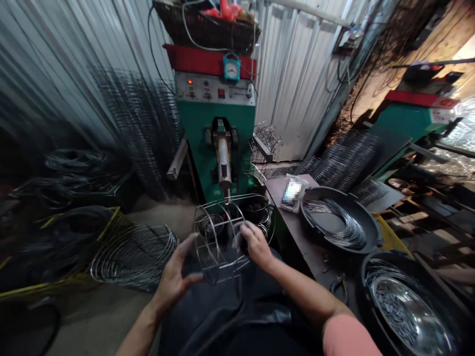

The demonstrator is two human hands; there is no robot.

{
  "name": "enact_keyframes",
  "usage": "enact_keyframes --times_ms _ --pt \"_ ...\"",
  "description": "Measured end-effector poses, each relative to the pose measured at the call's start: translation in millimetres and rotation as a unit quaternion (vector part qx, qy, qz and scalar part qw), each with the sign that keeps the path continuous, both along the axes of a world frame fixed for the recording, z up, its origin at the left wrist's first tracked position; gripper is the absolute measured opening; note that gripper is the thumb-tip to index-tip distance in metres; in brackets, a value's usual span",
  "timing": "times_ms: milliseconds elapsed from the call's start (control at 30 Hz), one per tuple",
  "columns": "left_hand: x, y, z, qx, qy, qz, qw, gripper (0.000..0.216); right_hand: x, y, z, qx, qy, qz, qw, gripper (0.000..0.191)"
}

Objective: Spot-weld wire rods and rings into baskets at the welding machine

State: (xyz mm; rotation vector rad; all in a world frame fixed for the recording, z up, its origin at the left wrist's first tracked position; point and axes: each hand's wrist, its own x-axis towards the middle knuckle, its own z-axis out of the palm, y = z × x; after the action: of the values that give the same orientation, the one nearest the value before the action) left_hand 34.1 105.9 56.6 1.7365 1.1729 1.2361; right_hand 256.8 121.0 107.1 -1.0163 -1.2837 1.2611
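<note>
Corrugated-metal shed (293, 84), green spot welder (195, 143) ahead. Wire frame (218, 201) held in front of it: hoops and ribs joined, remaining work unclear. Right hand (258, 242) grips a hoop; left hand (173, 279) open, just beside. Similar frames (133, 257) piled on floor.

Metal workbench (277, 190) w/ black pan (315, 195) of wire coils (339, 227), pliers (339, 289), small wrapped pkt (292, 193)

This was a metalworking workshop: a green welding machine (215, 133), corrugated metal walls (297, 84), stacked wire racks (137, 128), and black tubs (337, 220) of wire.
</note>
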Motion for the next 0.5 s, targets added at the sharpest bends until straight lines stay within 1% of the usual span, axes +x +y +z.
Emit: enact_keyframes --times_ms 33,100,133,167,200,233,267,333,367,433,500 --pt "-3 -9 -1.2 0.062 0.084 -0.036 0.994 0.083 1 3 12.4 -0.025 0.037 0.005 0.999 0.030" --pt "-4 -21 -2.6 0.166 0.205 -0.094 0.960 0.079 2 9 32.7 -0.068 0.102 0.025 0.992 0.028" --pt "-2 -26 -2.7 0.200 0.235 -0.113 0.944 0.074 2 11 40.4 -0.088 0.126 0.038 0.987 0.026" --pt "0 -30 -2.7 0.221 0.245 -0.124 0.936 0.069 1 12 46.7 -0.107 0.141 0.050 0.983 0.024" --pt "3 -33 -2.5 0.223 0.239 -0.131 0.936 0.065 1 14 51.5 -0.127 0.152 0.061 0.978 0.022" --pt "4 -35 -2.4 0.208 0.220 -0.134 0.943 0.063 1 16 55.0 -0.147 0.160 0.072 0.973 0.021" --pt "6 -38 -2.1 0.174 0.193 -0.138 0.956 0.060 2 18 57.3 -0.168 0.169 0.081 0.968 0.021" --pt "6 -45 -1.3 0.067 0.122 -0.138 0.981 0.055 6 23 58.6 -0.205 0.193 0.094 0.955 0.021" --pt "7 -49 -0.5 0.008 0.084 -0.130 0.988 0.052 8 27 57.9 -0.222 0.206 0.100 0.948 0.020" --pt "9 -55 2.5 -0.081 0.021 -0.108 0.991 0.046 12 35 54.5 -0.254 0.230 0.100 0.934 0.018" --pt "15 -59 7.2 -0.124 -0.022 -0.095 0.987 0.048 11 44 49.4 -0.289 0.239 0.085 0.923 0.018"
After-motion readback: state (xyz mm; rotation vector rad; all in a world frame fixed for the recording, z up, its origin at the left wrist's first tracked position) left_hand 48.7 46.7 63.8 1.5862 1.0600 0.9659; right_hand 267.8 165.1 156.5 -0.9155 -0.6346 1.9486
